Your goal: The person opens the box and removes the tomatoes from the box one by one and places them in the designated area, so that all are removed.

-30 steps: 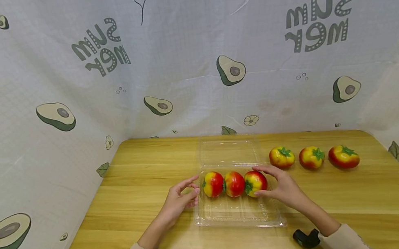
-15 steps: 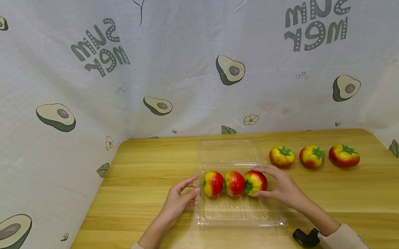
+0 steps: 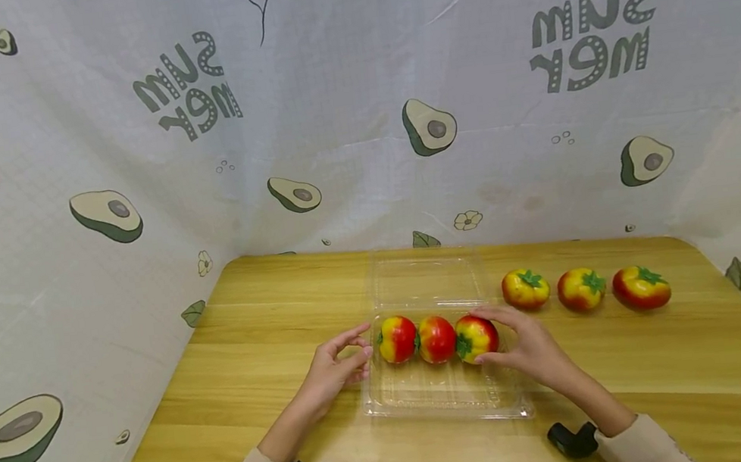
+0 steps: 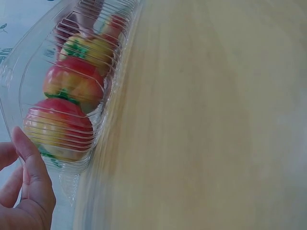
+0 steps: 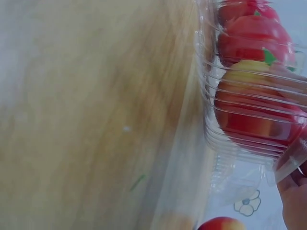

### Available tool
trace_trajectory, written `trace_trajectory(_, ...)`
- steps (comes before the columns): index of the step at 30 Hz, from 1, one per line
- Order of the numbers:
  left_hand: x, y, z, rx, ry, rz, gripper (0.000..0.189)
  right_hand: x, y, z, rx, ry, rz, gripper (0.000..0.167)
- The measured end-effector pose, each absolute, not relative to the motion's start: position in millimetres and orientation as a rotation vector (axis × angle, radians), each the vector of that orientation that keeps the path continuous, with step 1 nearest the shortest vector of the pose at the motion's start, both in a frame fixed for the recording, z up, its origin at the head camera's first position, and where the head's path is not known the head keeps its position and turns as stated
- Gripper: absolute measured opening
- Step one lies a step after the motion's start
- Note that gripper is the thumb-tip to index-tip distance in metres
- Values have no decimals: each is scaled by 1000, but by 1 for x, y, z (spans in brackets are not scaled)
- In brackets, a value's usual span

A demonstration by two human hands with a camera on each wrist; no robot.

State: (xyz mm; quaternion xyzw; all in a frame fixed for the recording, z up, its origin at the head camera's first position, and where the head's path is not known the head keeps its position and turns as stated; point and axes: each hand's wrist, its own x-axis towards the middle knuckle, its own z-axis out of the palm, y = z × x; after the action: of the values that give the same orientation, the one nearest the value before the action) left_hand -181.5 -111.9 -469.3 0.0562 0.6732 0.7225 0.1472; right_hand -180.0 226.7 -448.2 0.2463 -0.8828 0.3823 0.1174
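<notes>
A clear plastic clamshell container [image 3: 433,393] lies on the table with its lid [image 3: 426,279] folded back. Along its far side sit three toy persimmons, red and yellow with green leaves: a left one [image 3: 397,339], a middle one [image 3: 436,339] and a right one [image 3: 478,338]. My right hand [image 3: 531,346] holds the right persimmon inside the container, thumb at the near side and fingers at the far side. At the left edge, my left hand [image 3: 333,370] pinches the container's rim; thumb and fingers show there in the left wrist view. The right persimmon is partly covered by my fingers.
To the right of the lid, three more toy persimmons stand in a row: one nearest the lid [image 3: 525,289], one in the middle [image 3: 581,290] and one at the far right [image 3: 641,288]. A printed curtain [image 3: 343,112] hangs behind the wooden table [image 3: 270,311].
</notes>
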Motion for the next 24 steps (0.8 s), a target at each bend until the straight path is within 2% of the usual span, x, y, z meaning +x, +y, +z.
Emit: trace_trajectory(24,-181,-113,-469,163,1948,2073,49,-181,231,-439,699,-2516,1265,64)
